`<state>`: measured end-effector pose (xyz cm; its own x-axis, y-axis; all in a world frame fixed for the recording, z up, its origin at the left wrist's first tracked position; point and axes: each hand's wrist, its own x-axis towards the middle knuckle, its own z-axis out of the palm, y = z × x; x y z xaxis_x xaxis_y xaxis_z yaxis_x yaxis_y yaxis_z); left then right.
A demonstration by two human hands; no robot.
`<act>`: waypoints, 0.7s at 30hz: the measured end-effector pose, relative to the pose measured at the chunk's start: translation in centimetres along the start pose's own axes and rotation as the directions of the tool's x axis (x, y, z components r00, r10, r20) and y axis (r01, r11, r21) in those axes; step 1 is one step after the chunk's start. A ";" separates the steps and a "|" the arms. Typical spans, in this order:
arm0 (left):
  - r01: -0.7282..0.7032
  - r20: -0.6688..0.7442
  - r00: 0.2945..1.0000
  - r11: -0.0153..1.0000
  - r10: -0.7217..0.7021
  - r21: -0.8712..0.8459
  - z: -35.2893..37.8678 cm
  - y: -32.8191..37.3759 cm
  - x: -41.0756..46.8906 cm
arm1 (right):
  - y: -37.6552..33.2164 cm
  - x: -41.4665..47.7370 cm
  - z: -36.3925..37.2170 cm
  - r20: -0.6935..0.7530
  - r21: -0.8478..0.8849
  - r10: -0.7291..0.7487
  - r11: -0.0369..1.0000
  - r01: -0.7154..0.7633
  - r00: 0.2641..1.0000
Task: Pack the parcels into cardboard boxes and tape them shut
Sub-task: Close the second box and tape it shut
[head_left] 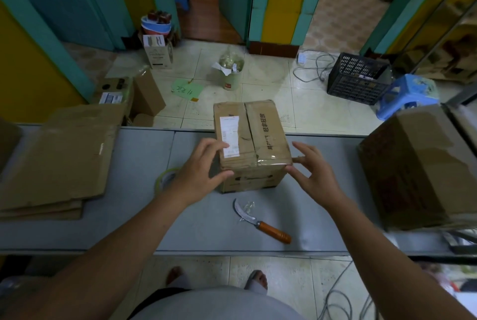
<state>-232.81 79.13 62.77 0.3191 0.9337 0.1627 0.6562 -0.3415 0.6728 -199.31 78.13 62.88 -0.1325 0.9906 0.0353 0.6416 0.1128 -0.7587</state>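
Sitting taped shut at the far edge of the grey tabletop, the cardboard box lies between both hands. The left hand rests spread fingers on the box's left top edge, by the white label. The right hand, fingers loosely straight, touches its near right corner. A curved knife lies in front of the box, and a tape roll shows left of it, partly behind the left hand.

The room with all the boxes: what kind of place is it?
Probably a small parcel-packing or shipping room. On the grey counter are a taped cardboard box with a shipping label, a stack of flattened cardboard and a roll of tape.
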 end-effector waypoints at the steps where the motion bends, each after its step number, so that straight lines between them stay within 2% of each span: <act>1: 0.054 -0.028 0.998 0.998 -0.055 -0.035 0.2 0.1 -0.3 | 0.1 -0.2 0.2 -0.034 0.013 0.041 0.999 -0.040 0.999; 3: 0.138 -0.070 0.987 0.985 -0.146 -0.102 0.4 0.0 -0.7 | 0.2 -0.5 0.6 -0.087 0.016 0.109 0.994 -0.108 0.990; 5: 0.166 -0.093 0.980 0.979 -0.178 -0.121 0.5 -0.4 -1.0 | 0.2 -0.7 0.8 -0.138 0.025 0.121 0.993 -0.119 0.983; 11: 0.153 -0.115 0.980 0.984 -0.164 -0.096 0.4 -0.8 -1.0 | -0.2 -0.9 1.4 -0.204 0.014 0.065 0.998 -0.063 0.977; 16: 0.092 -0.118 0.989 0.995 -0.088 0.027 0.1 -1.4 -0.8 | -0.4 -1.0 1.7 -0.187 -0.060 -0.003 0.998 -0.009 0.982; 19: 0.167 -0.120 0.979 0.986 -0.163 0.021 -0.2 -1.0 -0.8 | -1.0 -1.3 2.3 -0.180 -0.055 0.040 0.997 -0.050 0.983; 21: 0.266 -0.138 0.953 0.963 -0.268 -0.032 -0.3 -0.3 -1.0 | -1.4 -1.5 2.8 -0.216 -0.025 0.100 0.994 -0.108 0.971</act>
<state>-233.57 78.37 62.65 0.0338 0.9966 0.0747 0.6950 -0.0772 0.7148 -202.08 76.23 62.09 0.0989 0.9901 0.0992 0.6705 0.0074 -0.7419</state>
